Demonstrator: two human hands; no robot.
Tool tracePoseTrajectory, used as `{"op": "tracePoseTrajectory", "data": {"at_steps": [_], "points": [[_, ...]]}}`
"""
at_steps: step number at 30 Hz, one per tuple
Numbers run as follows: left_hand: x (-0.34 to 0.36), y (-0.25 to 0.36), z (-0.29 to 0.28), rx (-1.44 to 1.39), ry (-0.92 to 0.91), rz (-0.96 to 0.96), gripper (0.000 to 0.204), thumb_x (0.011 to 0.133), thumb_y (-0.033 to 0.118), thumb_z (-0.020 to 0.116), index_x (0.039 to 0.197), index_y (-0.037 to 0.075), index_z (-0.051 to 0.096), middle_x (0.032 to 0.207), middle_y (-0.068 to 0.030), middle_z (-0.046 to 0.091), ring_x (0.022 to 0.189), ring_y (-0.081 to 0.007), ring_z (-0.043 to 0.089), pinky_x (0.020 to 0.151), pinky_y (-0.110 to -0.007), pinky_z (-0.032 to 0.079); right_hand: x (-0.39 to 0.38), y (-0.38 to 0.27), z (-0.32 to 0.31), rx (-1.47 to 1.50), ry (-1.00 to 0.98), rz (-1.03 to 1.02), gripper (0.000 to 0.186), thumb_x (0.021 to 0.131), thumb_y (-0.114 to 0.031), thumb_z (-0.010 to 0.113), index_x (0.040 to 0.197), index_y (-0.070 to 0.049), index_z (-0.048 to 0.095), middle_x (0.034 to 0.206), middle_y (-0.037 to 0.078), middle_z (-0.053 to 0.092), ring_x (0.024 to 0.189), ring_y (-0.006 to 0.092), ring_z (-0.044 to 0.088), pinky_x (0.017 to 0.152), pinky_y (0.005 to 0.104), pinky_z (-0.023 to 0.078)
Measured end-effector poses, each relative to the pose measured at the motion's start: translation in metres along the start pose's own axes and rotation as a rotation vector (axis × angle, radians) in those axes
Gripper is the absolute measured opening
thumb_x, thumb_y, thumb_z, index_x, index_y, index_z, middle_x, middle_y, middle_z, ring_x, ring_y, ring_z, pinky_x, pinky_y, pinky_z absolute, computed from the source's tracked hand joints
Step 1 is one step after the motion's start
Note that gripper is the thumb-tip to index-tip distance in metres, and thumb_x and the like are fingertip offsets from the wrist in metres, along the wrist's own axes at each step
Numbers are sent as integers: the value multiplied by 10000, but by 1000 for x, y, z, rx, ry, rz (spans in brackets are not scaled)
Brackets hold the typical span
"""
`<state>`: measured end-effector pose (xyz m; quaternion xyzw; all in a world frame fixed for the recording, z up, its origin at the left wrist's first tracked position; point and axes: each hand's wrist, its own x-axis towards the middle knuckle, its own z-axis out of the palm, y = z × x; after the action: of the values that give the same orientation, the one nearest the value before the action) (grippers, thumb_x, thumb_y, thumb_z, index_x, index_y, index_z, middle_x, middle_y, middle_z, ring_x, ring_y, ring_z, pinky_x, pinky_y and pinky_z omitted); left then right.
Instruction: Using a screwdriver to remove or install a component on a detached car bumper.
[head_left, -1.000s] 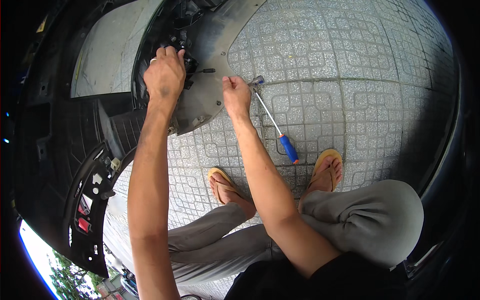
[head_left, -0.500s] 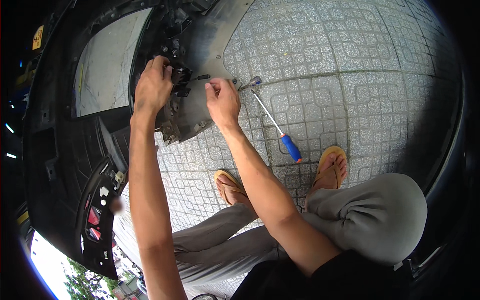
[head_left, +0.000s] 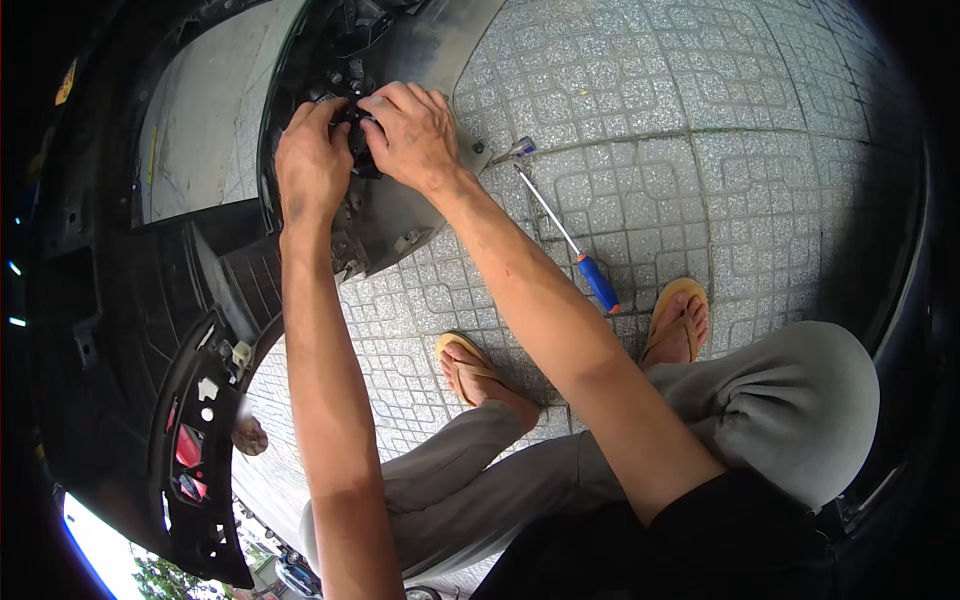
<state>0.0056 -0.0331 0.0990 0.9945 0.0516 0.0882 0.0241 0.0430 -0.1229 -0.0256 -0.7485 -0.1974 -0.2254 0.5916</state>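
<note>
Both hands are together on a small black plastic part (head_left: pixel 362 158) fitted among brackets on a large black vehicle body panel (head_left: pixel 105 260). My left hand (head_left: pixel 314 165) grips its left side with bent fingers, thumb toward the middle. From the right, my right hand (head_left: pixel 412 135) closes over the same part, its fingertips almost meeting the left ones. Much of the part is hidden under my fingers, so its exact kind does not show. Right of the panel, a long screwdriver (head_left: pixel 597 283) with a blue and orange handle lies on the paving.
A second blue-handled tool (head_left: pixel 520 149) lies by the panel's edge. My sandalled feet (head_left: pixel 680 330) stand on grey patterned paving (head_left: pixel 610 90). A curved black trim piece (head_left: pixel 195 450) with cutouts is at lower left. Dark bodywork runs along the right rim.
My right hand has moved up and left, from beside a thin black cable end onto the black part next to my left hand. The whole view has shifted slightly.
</note>
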Motion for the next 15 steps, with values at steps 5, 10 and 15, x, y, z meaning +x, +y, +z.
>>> {"op": "tracePoseTrajectory", "data": {"at_steps": [5,10,15], "points": [[0,2,2,31,23,32,284,916,96,664,1193,56,713,1102,-164,697,1018,-372,680,890,-423,524,-3,3,3,-40,-35,-30,258,826,-162,750,1075,-107,716,1052,17,635,1005,226,620,832,428,504],[-3,-2,4,21,49,29,279,915,98,664,1187,57,715,1094,-161,696,1017,-376,676,889,-432,523,-7,4,6,-59,-50,-67,265,842,-135,733,1100,-95,685,1059,29,625,1008,243,627,800,449,550],[-5,2,14,-11,106,37,271,917,91,655,1179,59,717,1067,-163,692,1005,-384,671,889,-436,523,2,17,-5,3,-64,-150,228,872,-130,713,1093,-88,678,1075,54,623,1035,268,631,803,447,539]]}}
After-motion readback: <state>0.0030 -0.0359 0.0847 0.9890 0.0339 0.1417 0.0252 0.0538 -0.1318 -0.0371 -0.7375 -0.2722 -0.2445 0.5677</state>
